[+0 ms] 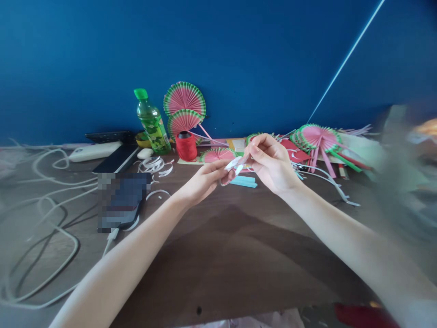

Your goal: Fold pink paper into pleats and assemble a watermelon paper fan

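Note:
Both hands meet above the middle of the brown table. My left hand (207,180) is closed on a small white strip (233,164), pinching its left side. My right hand (272,161) is closed too, with thumb and forefinger pinched at the strip's right side. The strip looks curled or folded, and its lower part hangs between the fingers. Just beneath and behind the hands lie light blue strips (244,181) on the table. A pink and green pleated paper fan (218,155) lies flat behind my left hand.
Along the blue wall stand a green bottle (152,123), a red thread spool (186,146) and upright pleated fans (185,99). More fans (319,138) lie at right. A phone (124,200) and looped white cables (68,237) occupy the left, near white paper scraps (155,165).

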The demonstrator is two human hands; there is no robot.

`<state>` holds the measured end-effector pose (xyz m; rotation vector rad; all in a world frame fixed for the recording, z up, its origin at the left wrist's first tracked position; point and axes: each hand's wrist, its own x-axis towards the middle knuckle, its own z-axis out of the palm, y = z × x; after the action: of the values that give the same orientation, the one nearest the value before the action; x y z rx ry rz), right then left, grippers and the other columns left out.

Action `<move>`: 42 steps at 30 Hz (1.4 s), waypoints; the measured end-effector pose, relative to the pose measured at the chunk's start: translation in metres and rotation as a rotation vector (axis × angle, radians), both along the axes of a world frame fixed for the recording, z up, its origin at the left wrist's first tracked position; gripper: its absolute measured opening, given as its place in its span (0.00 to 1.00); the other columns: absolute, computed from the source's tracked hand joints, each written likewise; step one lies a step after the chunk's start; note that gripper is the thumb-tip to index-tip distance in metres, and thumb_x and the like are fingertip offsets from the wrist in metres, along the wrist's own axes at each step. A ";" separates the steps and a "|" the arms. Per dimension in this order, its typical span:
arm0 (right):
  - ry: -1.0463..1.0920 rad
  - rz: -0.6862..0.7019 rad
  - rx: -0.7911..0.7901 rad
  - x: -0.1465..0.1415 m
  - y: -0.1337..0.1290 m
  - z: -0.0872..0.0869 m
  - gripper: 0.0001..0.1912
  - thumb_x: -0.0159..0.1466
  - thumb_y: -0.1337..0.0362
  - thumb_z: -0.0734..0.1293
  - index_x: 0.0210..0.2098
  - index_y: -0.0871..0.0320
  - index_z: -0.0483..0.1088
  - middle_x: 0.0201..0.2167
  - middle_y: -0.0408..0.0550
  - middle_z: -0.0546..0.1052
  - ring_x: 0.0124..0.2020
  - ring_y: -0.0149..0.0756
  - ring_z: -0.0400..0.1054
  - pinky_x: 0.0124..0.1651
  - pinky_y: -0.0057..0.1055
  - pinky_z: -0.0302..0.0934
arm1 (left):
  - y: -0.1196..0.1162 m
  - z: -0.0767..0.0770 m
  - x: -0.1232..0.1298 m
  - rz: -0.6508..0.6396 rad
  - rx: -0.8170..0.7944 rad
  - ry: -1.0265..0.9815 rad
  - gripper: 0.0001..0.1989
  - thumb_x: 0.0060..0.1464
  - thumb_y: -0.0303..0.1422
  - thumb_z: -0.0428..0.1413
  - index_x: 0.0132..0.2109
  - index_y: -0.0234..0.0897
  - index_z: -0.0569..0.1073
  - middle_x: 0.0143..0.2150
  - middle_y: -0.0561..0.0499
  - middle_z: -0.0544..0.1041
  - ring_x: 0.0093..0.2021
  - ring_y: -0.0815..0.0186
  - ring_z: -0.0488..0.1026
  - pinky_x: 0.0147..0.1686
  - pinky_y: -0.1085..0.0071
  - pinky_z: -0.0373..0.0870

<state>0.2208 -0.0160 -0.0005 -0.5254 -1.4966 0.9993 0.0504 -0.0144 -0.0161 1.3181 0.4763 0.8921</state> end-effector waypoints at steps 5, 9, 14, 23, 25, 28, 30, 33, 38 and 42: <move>0.073 0.196 -0.113 0.001 -0.001 0.002 0.13 0.56 0.58 0.69 0.27 0.56 0.61 0.22 0.37 0.67 0.26 0.26 0.65 0.31 0.27 0.65 | -0.001 0.003 -0.003 -0.078 -0.076 -0.067 0.07 0.51 0.27 0.52 0.35 0.30 0.73 0.26 0.52 0.62 0.28 0.72 0.58 0.30 0.75 0.57; 0.126 0.304 -0.187 0.003 -0.001 0.003 0.14 0.54 0.58 0.71 0.25 0.57 0.61 0.21 0.37 0.66 0.25 0.25 0.63 0.32 0.26 0.63 | -0.001 0.006 -0.005 -0.119 -0.109 -0.083 0.07 0.51 0.26 0.50 0.35 0.29 0.73 0.25 0.53 0.61 0.27 0.73 0.58 0.30 0.76 0.57; 0.142 0.313 -0.268 0.004 -0.002 0.009 0.17 0.53 0.58 0.71 0.22 0.56 0.58 0.19 0.36 0.60 0.21 0.24 0.57 0.26 0.25 0.59 | -0.002 0.003 -0.004 -0.120 -0.125 -0.092 0.07 0.51 0.26 0.51 0.35 0.30 0.73 0.24 0.53 0.61 0.26 0.73 0.57 0.29 0.76 0.56; -0.083 0.090 -0.285 0.016 0.003 0.016 0.10 0.57 0.61 0.67 0.28 0.56 0.60 0.23 0.38 0.64 0.21 0.24 0.59 0.25 0.25 0.57 | 0.017 0.007 -0.023 0.367 0.397 0.520 0.18 0.55 0.36 0.47 0.50 0.32 0.69 0.31 0.51 0.72 0.29 0.70 0.64 0.34 0.73 0.61; -0.340 -0.003 -0.278 0.019 0.007 0.011 0.08 0.57 0.63 0.66 0.32 0.56 0.61 0.23 0.38 0.66 0.21 0.25 0.61 0.25 0.26 0.57 | 0.025 0.007 -0.033 0.592 0.493 0.775 0.17 0.57 0.36 0.43 0.48 0.34 0.69 0.31 0.51 0.74 0.29 0.69 0.66 0.34 0.72 0.62; -0.843 -0.106 -0.229 0.021 0.012 0.000 0.07 0.59 0.63 0.63 0.36 0.57 0.64 0.19 0.38 0.66 0.19 0.26 0.60 0.25 0.26 0.53 | 0.032 0.002 -0.045 0.625 0.519 1.227 0.14 0.55 0.30 0.42 0.42 0.35 0.71 0.31 0.49 0.76 0.31 0.65 0.70 0.36 0.70 0.64; -1.116 -0.188 -0.151 0.019 0.015 -0.009 0.07 0.59 0.62 0.63 0.35 0.58 0.67 0.19 0.39 0.67 0.21 0.27 0.60 0.26 0.27 0.51 | 0.034 -0.003 -0.049 0.606 0.543 1.439 0.12 0.54 0.29 0.44 0.39 0.34 0.71 0.33 0.46 0.76 0.34 0.61 0.72 0.39 0.67 0.64; -1.375 -0.281 -0.063 0.015 0.018 -0.021 0.09 0.57 0.60 0.65 0.36 0.57 0.68 0.26 0.44 0.71 0.29 0.33 0.64 0.28 0.27 0.49 | 0.033 -0.010 -0.049 0.544 0.578 1.541 0.10 0.53 0.32 0.48 0.40 0.34 0.70 0.34 0.45 0.75 0.37 0.59 0.72 0.39 0.66 0.65; -1.541 -0.220 -0.089 0.019 0.020 -0.026 0.07 0.55 0.61 0.65 0.34 0.54 0.69 0.32 0.44 0.73 0.33 0.35 0.66 0.28 0.27 0.49 | 0.033 -0.007 -0.047 0.689 0.777 1.460 0.10 0.50 0.32 0.51 0.40 0.34 0.70 0.43 0.42 0.71 0.45 0.55 0.69 0.46 0.62 0.63; -1.592 -0.074 -0.130 0.027 0.023 -0.019 0.08 0.53 0.62 0.65 0.33 0.54 0.71 0.32 0.44 0.73 0.31 0.33 0.65 0.29 0.27 0.51 | 0.032 -0.006 -0.039 0.310 0.713 1.200 0.08 0.51 0.33 0.50 0.35 0.37 0.72 0.37 0.50 0.73 0.37 0.65 0.70 0.39 0.69 0.64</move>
<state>0.2481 0.0066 -0.0192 -1.6827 -2.7133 0.5048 0.0114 0.0177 -0.0221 2.4512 1.3964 0.4091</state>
